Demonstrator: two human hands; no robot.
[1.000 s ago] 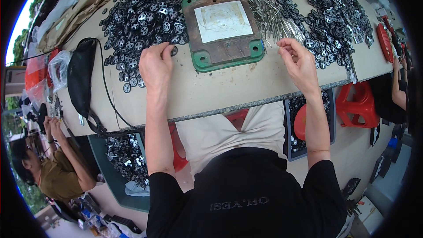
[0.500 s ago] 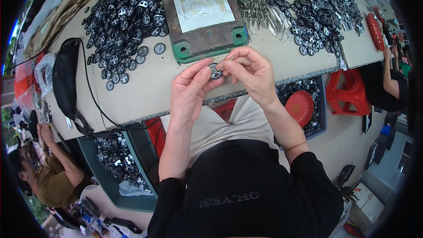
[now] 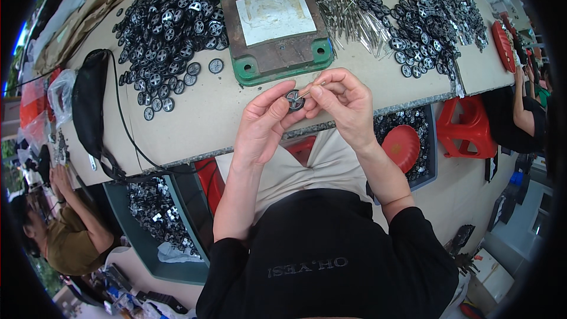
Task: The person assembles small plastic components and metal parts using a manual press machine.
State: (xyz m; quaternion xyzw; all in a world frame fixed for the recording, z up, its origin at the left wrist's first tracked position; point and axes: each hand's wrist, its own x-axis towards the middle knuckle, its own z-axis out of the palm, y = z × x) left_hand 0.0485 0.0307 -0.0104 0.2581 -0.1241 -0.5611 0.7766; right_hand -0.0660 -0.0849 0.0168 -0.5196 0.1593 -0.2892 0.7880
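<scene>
Between the thumb and fingers of my left hand (image 3: 266, 119) is a small black toy wheel (image 3: 295, 100) with silver spokes. My right hand (image 3: 342, 105) pinches a thin metal rod (image 3: 309, 91), whose end is at the wheel's face. Whether the rod sits inside the hub I cannot tell. Both hands are just past the table's front edge, in front of a green and brown metal press base (image 3: 277, 53) with a white plate (image 3: 276, 16) on it. A pile of similar wheels (image 3: 171, 35) lies to the left, and one loose wheel (image 3: 216, 65) lies beside the base.
Thin metal rods (image 3: 360, 26) and more wheels (image 3: 416, 53) are heaped at the right. Below the table are a green bin (image 3: 190, 224), a grey bin (image 3: 434, 142) with a red dish (image 3: 401, 148), and a red stool (image 3: 466, 127). A co-worker (image 3: 74, 239) sits at far left.
My two hands have shifted slightly right with the wheel and rod. The wheel faces a little differently, and the rod lies closer across it.
</scene>
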